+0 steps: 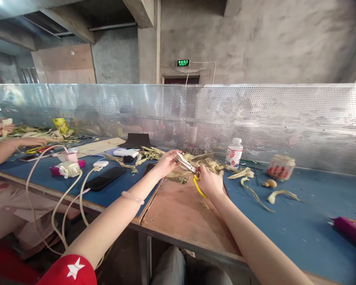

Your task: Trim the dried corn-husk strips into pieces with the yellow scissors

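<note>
My right hand (211,181) is closed round yellow-handled scissors (187,163) above a wooden board (178,217). Their metal blades point up and left, towards my left hand (167,163). The fingers of that hand are pinched together right by the blade tips. Whatever they hold is too small and too hidden to name. Under and behind both hands lies a heap of dry, pale yellow-green husk-like strips (207,162). More loose strips (255,196) are scattered to the right.
On the blue tabletop stand a white bottle (234,153) and a clear jar (281,167). A black phone (106,179), a power bank (126,152) and cables (68,194) lie left. Another person's hands (29,141) work at the far left. A perforated metal screen (255,114) runs behind.
</note>
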`<state>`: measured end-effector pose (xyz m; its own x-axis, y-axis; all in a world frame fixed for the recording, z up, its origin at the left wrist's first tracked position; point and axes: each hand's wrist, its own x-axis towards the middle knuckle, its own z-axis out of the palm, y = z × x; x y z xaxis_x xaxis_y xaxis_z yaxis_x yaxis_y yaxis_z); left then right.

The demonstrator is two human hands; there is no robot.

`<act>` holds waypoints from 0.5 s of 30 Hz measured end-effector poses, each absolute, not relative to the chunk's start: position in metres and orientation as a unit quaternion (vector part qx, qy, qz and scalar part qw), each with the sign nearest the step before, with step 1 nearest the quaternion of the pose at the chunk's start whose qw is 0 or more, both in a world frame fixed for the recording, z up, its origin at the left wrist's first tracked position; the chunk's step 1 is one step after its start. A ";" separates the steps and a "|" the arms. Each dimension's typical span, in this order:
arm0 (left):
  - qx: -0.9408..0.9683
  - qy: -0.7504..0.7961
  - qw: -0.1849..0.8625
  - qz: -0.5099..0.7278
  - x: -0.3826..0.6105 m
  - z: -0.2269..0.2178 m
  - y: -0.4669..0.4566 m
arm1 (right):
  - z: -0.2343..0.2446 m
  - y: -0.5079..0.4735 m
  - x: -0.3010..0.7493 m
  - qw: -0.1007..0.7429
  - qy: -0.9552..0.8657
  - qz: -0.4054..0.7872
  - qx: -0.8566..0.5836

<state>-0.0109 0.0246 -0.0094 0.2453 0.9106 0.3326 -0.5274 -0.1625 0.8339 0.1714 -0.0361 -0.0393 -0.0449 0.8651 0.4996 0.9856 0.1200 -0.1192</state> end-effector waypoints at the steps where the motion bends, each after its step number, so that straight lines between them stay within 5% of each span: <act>1: 0.490 0.197 0.616 0.584 -0.011 -0.010 0.025 | -0.039 -0.036 0.172 0.231 -0.711 -0.131 -0.651; 15: 0.478 0.212 0.617 0.588 -0.010 -0.011 0.028 | -0.038 -0.036 0.173 0.218 -0.712 -0.138 -0.653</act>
